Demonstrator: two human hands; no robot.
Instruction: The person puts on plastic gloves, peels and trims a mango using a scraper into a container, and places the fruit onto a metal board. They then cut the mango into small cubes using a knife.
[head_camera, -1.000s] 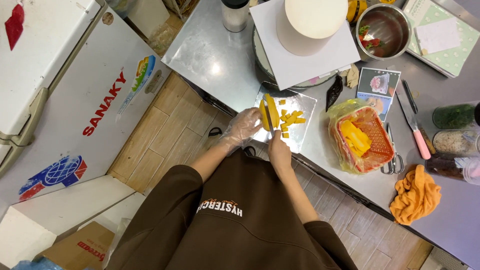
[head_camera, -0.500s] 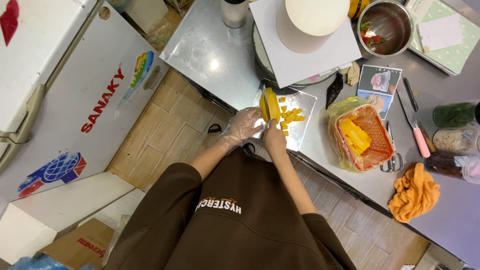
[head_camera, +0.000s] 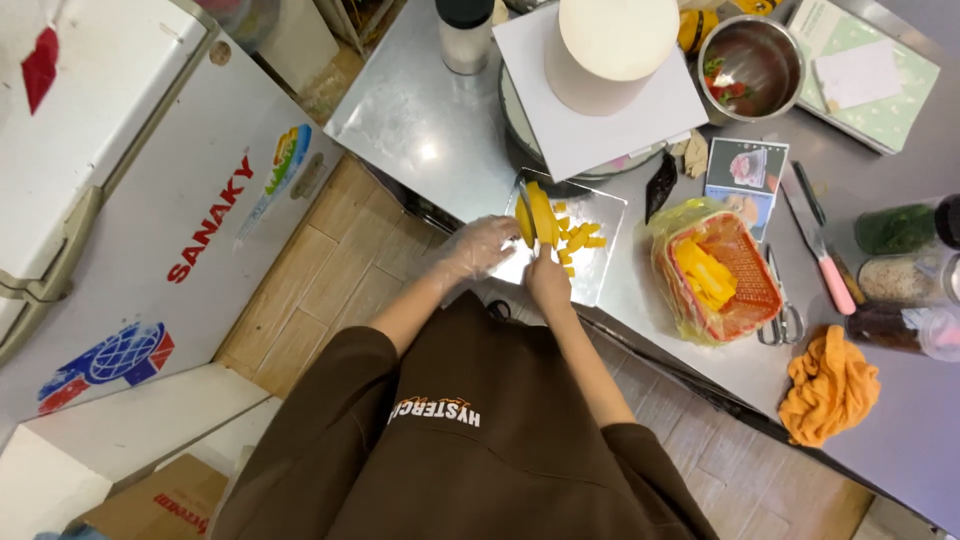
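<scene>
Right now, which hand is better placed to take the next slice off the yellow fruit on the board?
The right hand, probably: it is bare, just behind the yellow fruit on the cutting board, apparently working the blade. The gloved left hand steadies the fruit's side.

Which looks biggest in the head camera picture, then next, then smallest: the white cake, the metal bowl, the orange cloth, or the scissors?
1. White cake, clearly the largest.
2. Metal bowl and orange cloth look about alike; I would not rank one above the other.
3. Scissors, the smallest, thin beside the red basket.
</scene>
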